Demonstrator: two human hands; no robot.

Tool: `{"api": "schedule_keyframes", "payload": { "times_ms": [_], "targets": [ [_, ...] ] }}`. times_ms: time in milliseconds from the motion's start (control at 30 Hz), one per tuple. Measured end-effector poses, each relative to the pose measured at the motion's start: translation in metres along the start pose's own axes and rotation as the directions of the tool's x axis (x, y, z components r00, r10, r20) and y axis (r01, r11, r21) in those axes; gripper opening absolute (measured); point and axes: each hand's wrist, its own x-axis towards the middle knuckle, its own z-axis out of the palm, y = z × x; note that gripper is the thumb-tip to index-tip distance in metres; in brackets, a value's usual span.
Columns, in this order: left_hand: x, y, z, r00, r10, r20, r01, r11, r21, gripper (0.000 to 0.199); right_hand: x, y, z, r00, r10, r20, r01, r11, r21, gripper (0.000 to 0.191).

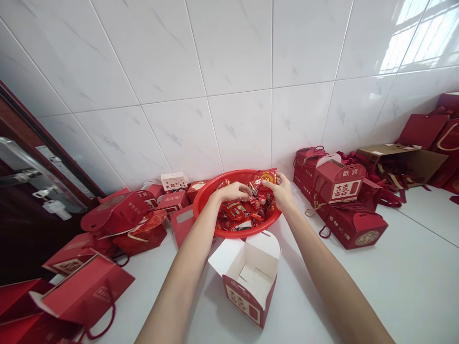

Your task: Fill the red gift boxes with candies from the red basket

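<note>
Head view: a red basket (241, 234) of wrapped sweets (234, 210) is seen on the white desk (301, 306), close to the tiled wall (240, 129). A red packet (268, 177) is held between the fingers and thumb of the right hand (281, 191) at the basket's right side. The left hand (234, 192) is placed over the sweets, its fingers curled inward; whether anything is gripped by it cannot be told. An open box (251, 282), white inside and with no sweets visible in it, is positioned upright between the forearms, in front of the basket. Red gift boxes (339, 184) are stacked on the right; further red cartons (114, 212) are grouped on the left, beside a dark door (21, 215).
</note>
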Motion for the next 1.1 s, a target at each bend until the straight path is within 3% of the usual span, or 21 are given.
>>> {"api": "schedule_keyframes", "payload": {
  "times_ms": [267, 467, 567, 667, 800, 867, 933, 1033, 1100],
  "targets": [
    [-0.002, -0.004, -0.008, 0.954, -0.222, 0.202, 0.162, 0.947, 0.277, 0.045, 0.000, 0.001, 0.000, 1.000, -0.014, -0.021, 0.014, 1.000, 0.007, 0.045],
    [0.000, -0.011, -0.008, 0.942, -0.326, 0.083, 0.263, 0.868, 0.421, 0.040, 0.002, 0.001, 0.000, 1.000, -0.010, -0.011, 0.010, 0.999, 0.032, 0.048],
    [-0.003, -0.007, -0.008, 0.961, -0.274, 0.016, 0.246, 0.883, 0.399, 0.033, 0.001, 0.000, -0.001, 1.000, 0.002, 0.006, -0.002, 0.999, 0.045, 0.053],
    [-0.016, 0.002, -0.004, 0.990, -0.122, -0.074, 0.139, 0.944, 0.298, 0.025, -0.003, -0.006, -0.002, 0.998, 0.024, 0.056, -0.027, 0.998, 0.053, 0.053],
    [-0.048, 0.015, 0.012, 0.954, 0.105, -0.281, -0.083, 0.993, 0.089, 0.045, -0.011, -0.031, -0.002, 0.979, 0.066, 0.192, -0.070, 0.997, 0.014, 0.050],
    [-0.069, 0.019, 0.022, 0.927, 0.173, -0.334, -0.214, 0.973, -0.088, 0.051, -0.020, -0.051, -0.002, 0.946, 0.076, 0.316, -0.070, 0.997, -0.031, 0.052],
    [-0.092, 0.023, 0.031, 0.937, 0.194, -0.291, -0.259, 0.944, -0.204, 0.051, -0.032, -0.074, -0.002, 0.880, 0.086, 0.467, -0.050, 0.995, -0.089, 0.053],
    [-0.125, 0.032, 0.040, 0.976, 0.195, -0.096, -0.211, 0.957, -0.197, 0.045, -0.053, -0.103, -0.001, 0.748, 0.135, 0.650, 0.023, 0.973, -0.229, 0.050],
    [-0.143, 0.039, 0.043, 0.982, 0.188, 0.002, -0.187, 0.979, -0.082, 0.043, -0.067, -0.115, 0.002, 0.685, 0.164, 0.710, 0.126, 0.933, -0.337, 0.039]
  ]
}}
